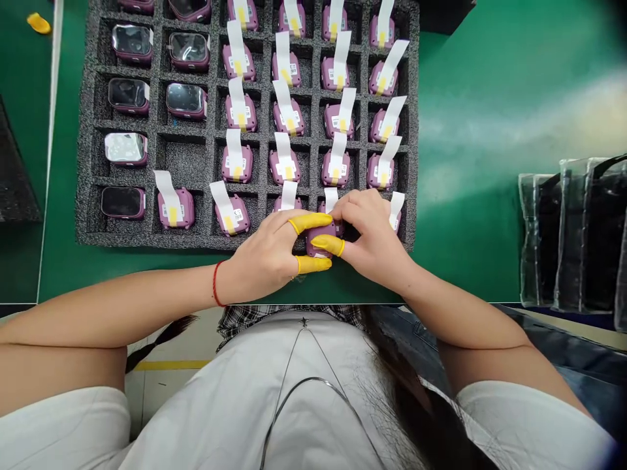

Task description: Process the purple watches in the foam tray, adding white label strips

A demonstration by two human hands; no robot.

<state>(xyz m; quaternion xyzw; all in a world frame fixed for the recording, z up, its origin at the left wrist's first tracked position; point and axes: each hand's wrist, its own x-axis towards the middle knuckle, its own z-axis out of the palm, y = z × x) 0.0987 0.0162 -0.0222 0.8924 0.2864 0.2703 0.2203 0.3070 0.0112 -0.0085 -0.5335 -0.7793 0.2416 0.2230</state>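
Far to the left of the fingers, a dark foam slab (14,176) lies at the edge of the green worktop (490,98), and a loose yellow finger cot (38,23) sits on the mat well beyond it. A pale strip (49,156) runs along the mat between that slab and the grey foam tray (147,239).

The tray fills the worktop beyond and to the left of the fingers. Its leftmost cells hold watches lying screen-up (130,93). The cells nearer the fingers hold purple watches lying back-up (237,163), each with a white tab (234,142) taped in yellow.

The left hand (267,258), with a red cord (215,284) on its wrist, rests at the tray's near edge. Its fingers (308,223), capped in yellow, are curled in. They pinch a purple watch body (321,236) from the left. The right hand (375,238) closes on the same piece from the other side, a capped finger (327,245) pressed against it. The watch body sits between the two hands, just over the tray's near rim.

To the right of the fingers the mat is bare and streaked with glare. Further right, well apart, clear plastic bags (573,235) with dark contents stand in a row.
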